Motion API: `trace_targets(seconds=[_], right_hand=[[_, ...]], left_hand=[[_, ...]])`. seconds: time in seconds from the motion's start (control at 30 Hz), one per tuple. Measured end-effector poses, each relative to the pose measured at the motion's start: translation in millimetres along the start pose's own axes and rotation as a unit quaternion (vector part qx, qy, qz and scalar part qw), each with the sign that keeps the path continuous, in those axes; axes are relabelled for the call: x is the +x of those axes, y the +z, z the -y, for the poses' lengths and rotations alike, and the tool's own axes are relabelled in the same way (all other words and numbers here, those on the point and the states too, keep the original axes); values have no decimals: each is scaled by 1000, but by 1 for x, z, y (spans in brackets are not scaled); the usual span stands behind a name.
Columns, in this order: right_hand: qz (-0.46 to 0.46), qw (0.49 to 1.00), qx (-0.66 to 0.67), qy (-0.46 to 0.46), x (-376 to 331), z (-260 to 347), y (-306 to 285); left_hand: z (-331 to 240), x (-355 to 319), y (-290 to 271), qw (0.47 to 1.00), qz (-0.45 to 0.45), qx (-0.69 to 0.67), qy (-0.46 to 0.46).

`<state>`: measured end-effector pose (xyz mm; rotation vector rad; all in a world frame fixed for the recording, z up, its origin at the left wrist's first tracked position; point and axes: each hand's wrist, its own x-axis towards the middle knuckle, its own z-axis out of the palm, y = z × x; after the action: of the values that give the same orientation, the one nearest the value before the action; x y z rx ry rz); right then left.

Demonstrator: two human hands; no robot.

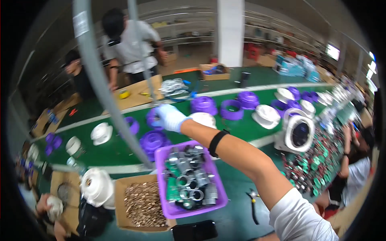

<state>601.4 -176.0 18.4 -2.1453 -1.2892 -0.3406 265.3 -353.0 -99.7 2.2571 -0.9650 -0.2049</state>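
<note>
My right hand [172, 118], in a pale glove, reaches over the green conveyor belt [185, 136] at the end of my outstretched arm. Its fingers close on the rim of a round purple plastic housing [153, 119], though blur softens the fingertips. A second purple housing [154, 141] lies just nearer, and a white housing [202, 119] is partly behind my wrist. Below my forearm stands a purple basket [219, 201] with metal cylinders and green parts. My left hand does not show.
A grey post [105, 76] rises left of my hand. Nearby are a cardboard box [120, 213] of small coppery pieces, a black phone [195, 231], pliers [253, 207] and a white fan-like unit [296, 132]. Loose parts [311, 168] heap at right. Co-workers stand across the belt and sit at right.
</note>
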Motion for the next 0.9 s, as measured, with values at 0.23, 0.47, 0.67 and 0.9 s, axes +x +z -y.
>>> trace_targets(seconds=[0.23, 0.47, 0.67, 0.9], right_hand=[[13, 1000, -18, 1, -139, 86, -165], [-1, 920, -223, 322, -407, 105, -360], [-128, 817, -323, 460, -507, 19, -426], [-149, 773, -311, 532, -588, -95, -434]], left_hand=[[-84, 8, 59, 968, 164, -29, 187], [-98, 16, 99, 940, 101, -218, 241], [-93, 10, 95, 948, 88, -158, 262], [-93, 9, 97, 951, 106, -142, 253]])
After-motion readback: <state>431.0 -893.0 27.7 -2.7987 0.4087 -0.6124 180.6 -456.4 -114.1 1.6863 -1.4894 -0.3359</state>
